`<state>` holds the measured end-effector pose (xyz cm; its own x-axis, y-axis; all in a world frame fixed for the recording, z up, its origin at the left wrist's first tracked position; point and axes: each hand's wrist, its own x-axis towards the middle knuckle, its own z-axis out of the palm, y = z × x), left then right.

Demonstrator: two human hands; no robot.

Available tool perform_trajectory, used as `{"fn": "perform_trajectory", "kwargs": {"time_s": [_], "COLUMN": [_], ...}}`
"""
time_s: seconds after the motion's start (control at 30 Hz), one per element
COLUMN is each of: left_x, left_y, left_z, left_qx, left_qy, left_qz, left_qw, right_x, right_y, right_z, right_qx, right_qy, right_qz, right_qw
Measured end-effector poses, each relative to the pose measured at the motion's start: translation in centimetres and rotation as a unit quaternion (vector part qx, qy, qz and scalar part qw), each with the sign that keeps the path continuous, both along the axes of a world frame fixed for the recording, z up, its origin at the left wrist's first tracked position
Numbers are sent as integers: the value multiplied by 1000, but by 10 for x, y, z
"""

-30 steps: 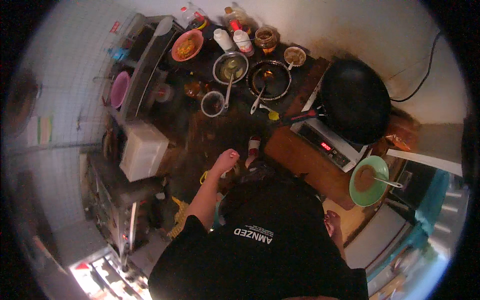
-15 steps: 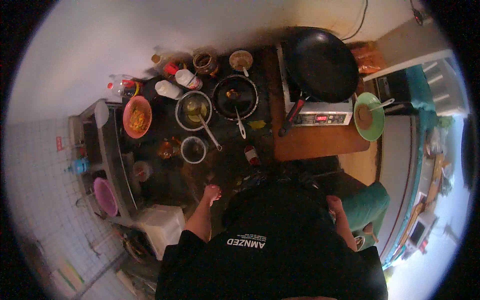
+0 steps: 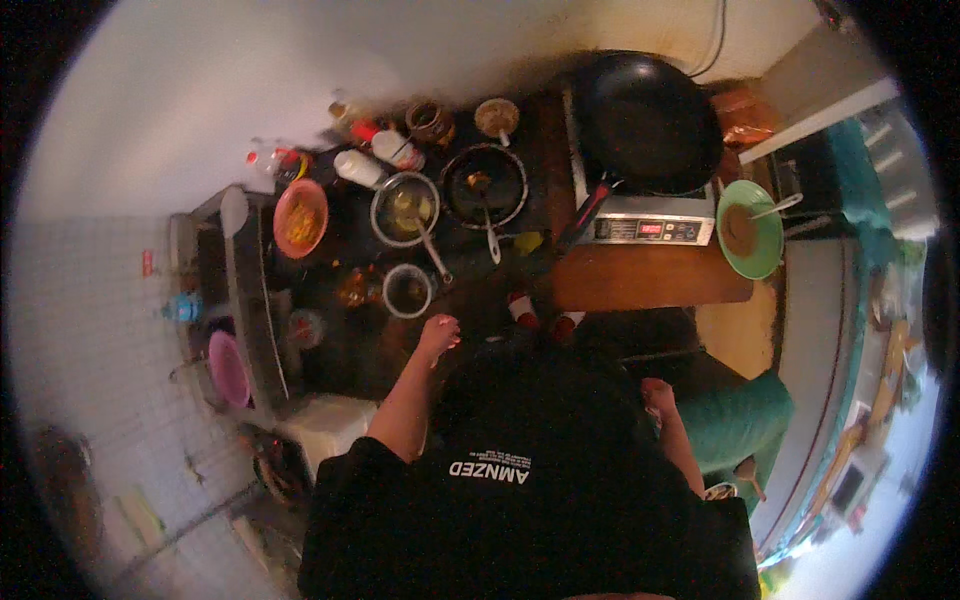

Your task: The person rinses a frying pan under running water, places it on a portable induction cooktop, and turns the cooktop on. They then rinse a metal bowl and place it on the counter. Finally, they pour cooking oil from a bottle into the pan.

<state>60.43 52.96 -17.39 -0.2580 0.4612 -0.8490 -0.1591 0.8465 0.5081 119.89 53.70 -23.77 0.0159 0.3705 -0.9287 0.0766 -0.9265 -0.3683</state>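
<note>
My left hand [image 3: 437, 335] is loosely curled, with nothing visible in it. It hangs just short of a small metal pot [image 3: 408, 291]. Beyond that stand a strainer or saucepan with a long handle [image 3: 405, 209] and a dark pan with a utensil [image 3: 485, 187]. By my right side my right hand [image 3: 658, 395] is curled too, and I see nothing in it. A green cloth-covered surface [image 3: 735, 422] lies right beside it.
A large black wok [image 3: 647, 125] rests on a lit induction cooker [image 3: 655, 231] at the far right, beside a green bowl [image 3: 751, 230] of brown paste. Bottles [image 3: 398, 151], an orange bowl of food [image 3: 300, 219] and a purple basin [image 3: 229, 368] are to the left.
My view has shifted, so the pots and bottles sit farther right in it. My left hand has come forward, closer to the small metal pot. Both hands stay curled.
</note>
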Motion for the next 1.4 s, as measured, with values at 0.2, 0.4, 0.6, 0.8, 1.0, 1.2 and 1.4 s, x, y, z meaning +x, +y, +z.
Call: {"fn": "perform_trajectory", "kwargs": {"time_s": [0.2, 0.4, 0.6, 0.8, 1.0, 1.2, 1.4], "left_x": [1, -26, -82, -206, -335, -413, -471], "left_y": [-65, -158, -220, -246, -248, -214, -195], "left_z": [30, 15, -16, -65, -167, -244, -352], "left_qx": [-25, -10, -3, 125, -1, -33, 3], "left_qy": [64, 134, 125, 476, 292, 253, 260], "left_qz": [-10, 5, 86, -467, -178, -59, -117], "left_qw": [998, 991, 989, 735, 940, 965, 959], "right_x": [1, -15, -65, -119, -189, -228, -300], "right_y": [24, 32, 34, 9, -56, -92, -83], "right_z": [-19, -16, 2, -7, 16, 54, 55], "right_qx": [97, -6, 143, 180, 2, -144, -184], "right_qy": [8, -14, -28, -35, -55, -118, -202], "right_qz": [217, 244, 413, 487, 356, 175, 194], "right_qw": [971, 970, 899, 854, 933, 967, 942]}}
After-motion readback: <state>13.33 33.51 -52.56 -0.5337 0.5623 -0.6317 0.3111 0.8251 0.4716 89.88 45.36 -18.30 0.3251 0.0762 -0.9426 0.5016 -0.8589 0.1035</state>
